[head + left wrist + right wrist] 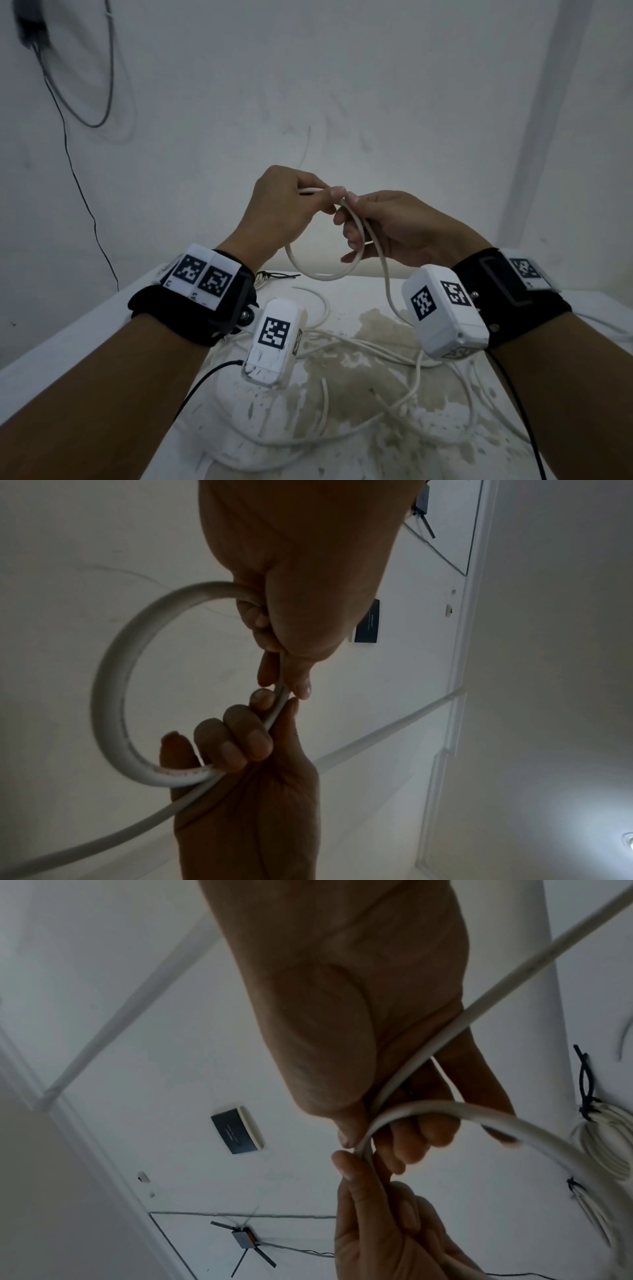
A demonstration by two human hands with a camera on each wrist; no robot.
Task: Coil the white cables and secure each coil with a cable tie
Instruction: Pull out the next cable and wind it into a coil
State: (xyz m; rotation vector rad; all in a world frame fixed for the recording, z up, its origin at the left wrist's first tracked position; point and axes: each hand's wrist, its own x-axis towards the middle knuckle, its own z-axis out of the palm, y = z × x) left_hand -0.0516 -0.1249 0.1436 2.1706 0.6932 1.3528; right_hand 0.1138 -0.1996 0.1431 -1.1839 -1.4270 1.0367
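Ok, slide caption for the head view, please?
Both hands, left hand and right hand, form a white cable loop above the table.

I see my left hand (pixel 277 205) and right hand (pixel 387 226) raised together above the bench (pixel 68 342), both pinching one white cable (pixel 322 274). It hangs as a single loop below them, and its tail drops down to the right into the loose cables (pixel 394 356) sprawled across the stained top. On the far left of the bench lies a finished coil (pixel 262 277) bound with a black tie
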